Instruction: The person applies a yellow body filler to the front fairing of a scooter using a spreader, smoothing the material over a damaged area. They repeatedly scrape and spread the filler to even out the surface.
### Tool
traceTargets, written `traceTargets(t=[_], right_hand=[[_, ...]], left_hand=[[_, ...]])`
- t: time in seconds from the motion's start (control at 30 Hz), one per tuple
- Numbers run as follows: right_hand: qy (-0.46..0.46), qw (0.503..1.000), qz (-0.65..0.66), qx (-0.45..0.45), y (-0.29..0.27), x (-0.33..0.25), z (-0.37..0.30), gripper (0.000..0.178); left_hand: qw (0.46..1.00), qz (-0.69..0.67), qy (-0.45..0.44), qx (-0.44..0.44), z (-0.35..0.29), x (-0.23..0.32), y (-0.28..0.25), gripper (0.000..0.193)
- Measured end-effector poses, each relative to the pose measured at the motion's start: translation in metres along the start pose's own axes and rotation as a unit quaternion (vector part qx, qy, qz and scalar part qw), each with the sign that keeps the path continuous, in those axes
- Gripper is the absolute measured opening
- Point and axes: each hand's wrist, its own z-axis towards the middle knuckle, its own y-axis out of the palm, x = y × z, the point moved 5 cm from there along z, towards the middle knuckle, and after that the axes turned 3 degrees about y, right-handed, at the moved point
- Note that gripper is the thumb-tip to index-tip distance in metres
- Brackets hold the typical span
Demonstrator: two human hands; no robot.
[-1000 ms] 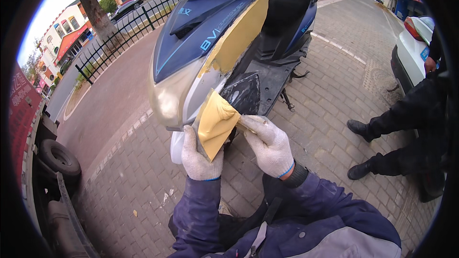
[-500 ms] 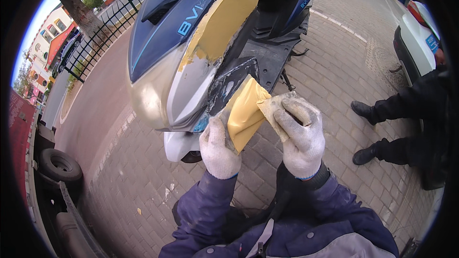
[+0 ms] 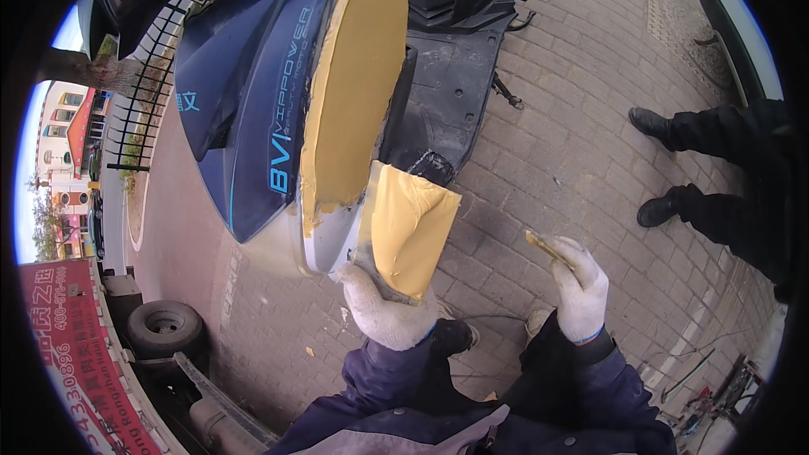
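My left hand, in a white knit glove, grips a thin flat mixing board by its lower edge. Soft yellow putty lies thick and creased across it. Lower to the right, my gloved right hand pinches a putty-smeared spreader, seen nearly edge-on. In front of me stands a blue scooter. Its long side panel wears a coat of yellow putty, rough along the border. Bare grey-white surface shows at the panel's lower end, partly hidden behind the board.
At the right stand a person's dark-trousered legs beside a pale car. A truck with a red side panel and a wheel is on the left. Behind the scooter runs a black fence. Tools or scraps lie lower right.
My hands have separated: the spreader, which was against the putty on the board, is now off to the right and turned edge-on. My view has swung, showing more of the coated panel.
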Motion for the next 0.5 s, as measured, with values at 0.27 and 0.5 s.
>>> traceTargets(t=[0.27,0.5], right_hand=[[0.226,0.884,0.405,0.062,0.05,-0.053,-0.016,0.027],[0.374,0.77,0.502,0.124,0.101,-0.116,-0.006,0.037]], left_hand=[[0.988,0.054,-0.137,0.049,-0.038,0.187,0.056,0.07],[0.983,0.087,-0.102,0.127,-0.078,0.317,0.121,0.063]])
